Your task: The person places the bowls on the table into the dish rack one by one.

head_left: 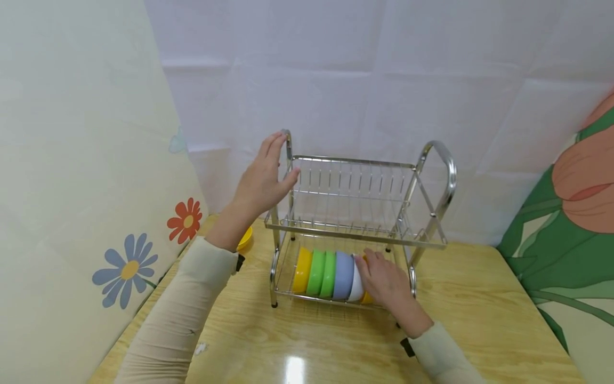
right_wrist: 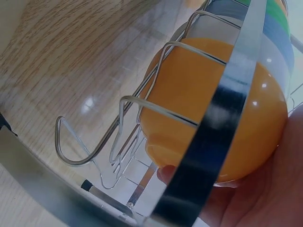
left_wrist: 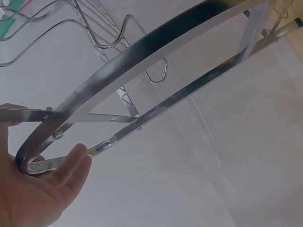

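Observation:
A two-tier metal dish rack (head_left: 355, 233) stands on the table. My left hand (head_left: 263, 178) touches its left handle, fingers nearly straight; in the left wrist view the curved handle (left_wrist: 35, 142) lies against the palm, with the fingers along one side. My right hand (head_left: 384, 280) grips an orange bowl (right_wrist: 189, 90) at the right end of the lower tier, fingertips curled round its edge. Left of it on edge are a white bowl (head_left: 356, 285), a blue bowl (head_left: 342, 274), two green bowls (head_left: 316, 272) and a yellow bowl (head_left: 302, 269).
Another yellow dish (head_left: 245, 238), partly hidden by the left forearm, sits on the wooden table (head_left: 249, 341) left of the rack. A small white scrap (head_left: 200, 348) lies near the front. White sheeting hangs behind, with flower-printed sheets at both sides.

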The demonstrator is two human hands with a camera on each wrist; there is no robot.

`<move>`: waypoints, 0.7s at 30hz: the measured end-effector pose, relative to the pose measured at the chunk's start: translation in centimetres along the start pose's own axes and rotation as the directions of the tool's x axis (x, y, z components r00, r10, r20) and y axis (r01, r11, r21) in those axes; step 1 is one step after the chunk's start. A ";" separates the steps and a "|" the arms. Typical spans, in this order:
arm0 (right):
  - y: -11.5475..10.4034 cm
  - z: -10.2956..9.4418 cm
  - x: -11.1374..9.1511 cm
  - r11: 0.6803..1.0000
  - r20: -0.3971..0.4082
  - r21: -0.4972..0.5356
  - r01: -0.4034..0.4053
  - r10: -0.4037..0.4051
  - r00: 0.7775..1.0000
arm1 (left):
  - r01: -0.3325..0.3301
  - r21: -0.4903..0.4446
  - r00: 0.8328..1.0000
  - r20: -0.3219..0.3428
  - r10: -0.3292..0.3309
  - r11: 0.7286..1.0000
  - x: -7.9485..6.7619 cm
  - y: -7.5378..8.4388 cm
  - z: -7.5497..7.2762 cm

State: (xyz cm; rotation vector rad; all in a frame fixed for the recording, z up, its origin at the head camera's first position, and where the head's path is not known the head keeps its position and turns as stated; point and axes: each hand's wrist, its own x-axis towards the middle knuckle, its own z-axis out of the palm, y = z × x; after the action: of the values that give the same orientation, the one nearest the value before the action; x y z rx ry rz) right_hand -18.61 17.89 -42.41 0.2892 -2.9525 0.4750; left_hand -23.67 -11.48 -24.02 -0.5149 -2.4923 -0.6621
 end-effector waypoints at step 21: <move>-1.5 -3.9 -1.3 0.998 -0.054 -0.015 0.065 -0.066 0.996 | 0.021 -0.001 0.999 0.025 -0.021 1.000 -0.1 0.2 -0.1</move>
State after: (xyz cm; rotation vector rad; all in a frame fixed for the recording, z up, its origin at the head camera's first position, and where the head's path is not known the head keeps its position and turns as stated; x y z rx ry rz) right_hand -16.67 18.00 -38.47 0.3643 -2.8821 0.4479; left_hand -23.47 -11.41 -23.97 -0.5018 -2.5241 -0.6693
